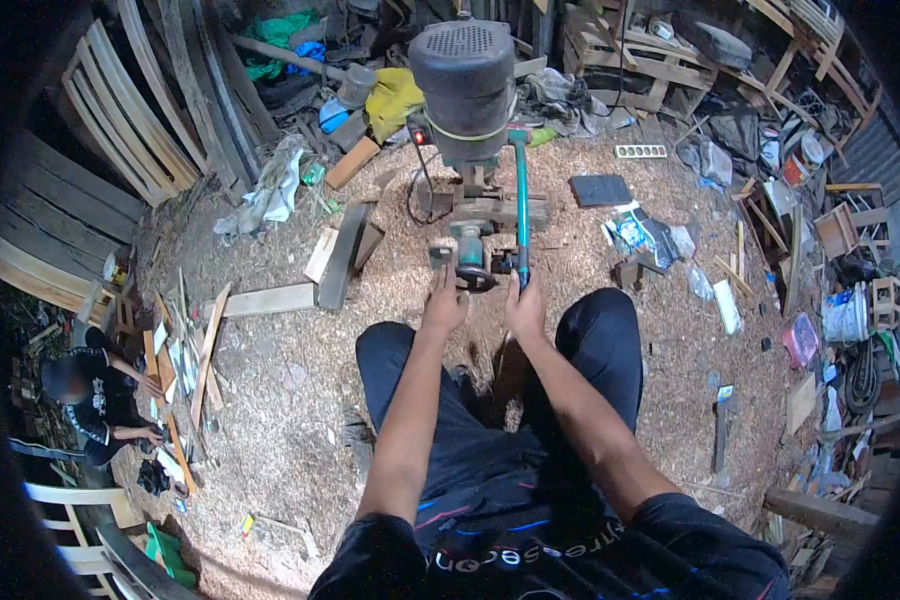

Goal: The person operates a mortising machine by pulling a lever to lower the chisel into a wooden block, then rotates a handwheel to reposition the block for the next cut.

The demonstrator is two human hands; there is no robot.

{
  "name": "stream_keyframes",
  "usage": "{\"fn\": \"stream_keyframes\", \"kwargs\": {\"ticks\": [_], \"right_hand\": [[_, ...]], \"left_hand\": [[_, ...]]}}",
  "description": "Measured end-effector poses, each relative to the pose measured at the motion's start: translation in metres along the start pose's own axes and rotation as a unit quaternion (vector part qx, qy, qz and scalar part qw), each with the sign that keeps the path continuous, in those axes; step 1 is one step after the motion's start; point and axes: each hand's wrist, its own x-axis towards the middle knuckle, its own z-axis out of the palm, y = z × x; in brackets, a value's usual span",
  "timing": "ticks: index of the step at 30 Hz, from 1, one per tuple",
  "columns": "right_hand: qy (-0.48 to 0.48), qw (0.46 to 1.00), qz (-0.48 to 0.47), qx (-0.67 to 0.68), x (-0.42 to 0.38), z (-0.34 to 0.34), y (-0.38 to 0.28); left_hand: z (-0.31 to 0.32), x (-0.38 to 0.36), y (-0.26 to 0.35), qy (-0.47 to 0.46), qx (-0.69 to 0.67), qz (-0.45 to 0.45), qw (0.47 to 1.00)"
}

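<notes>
In front of me stands a machine with a large dark motor [462,90] on top and a teal frame below. A long teal lever [522,205] runs down its right side. My right hand [526,308] is closed round the lever's lower end. Beside the machine's dark round handwheel [476,279], my left hand [444,308] is closed at the left of the base. Its fingertips reach a small block [440,257], and what they grip is partly hidden. A piece of wood [500,212] lies across the machine under the motor.
Wood shavings [300,420] cover the ground. Boards [345,255] lie to the left, and a dark flat box [600,190] with a white power strip [640,151] to the right. Another person [90,395] crouches at far left among wood strips. A pink basket [800,340] is at right.
</notes>
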Motion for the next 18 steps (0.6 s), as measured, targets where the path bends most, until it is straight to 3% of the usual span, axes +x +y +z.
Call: {"fn": "stream_keyframes", "kwargs": {"ticks": [1, 2, 5, 8, 13, 18], "right_hand": [[-0.024, 0.999, 0.042, 0.007, -0.002, 0.007, 0.008], [-0.014, 1.0, 0.021, 0.003, 0.001, 0.018, 0.021], [-0.009, 1.0, 0.004, -0.023, 0.006, 0.042, 0.065], [-0.02, 0.998, 0.04, -0.033, 0.013, 0.051, 0.07], [0.021, 0.999, -0.001, -0.03, 0.012, 0.061, 0.087], [0.03, 0.999, -0.003, -0.038, 0.016, 0.073, 0.1]], "left_hand": [[-0.002, -0.004, 0.011, -0.007, -0.015, -0.021, 1.0], [-0.006, -0.008, 0.018, -0.017, -0.03, -0.045, 0.998], [-0.003, -0.012, 0.018, 0.002, -0.043, 0.003, 0.999], [0.001, -0.009, 0.019, 0.023, -0.063, 0.015, 0.998], [0.014, -0.009, 0.028, 0.049, -0.073, -0.004, 0.996], [0.007, -0.009, 0.03, 0.017, -0.082, -0.025, 0.996]]}}
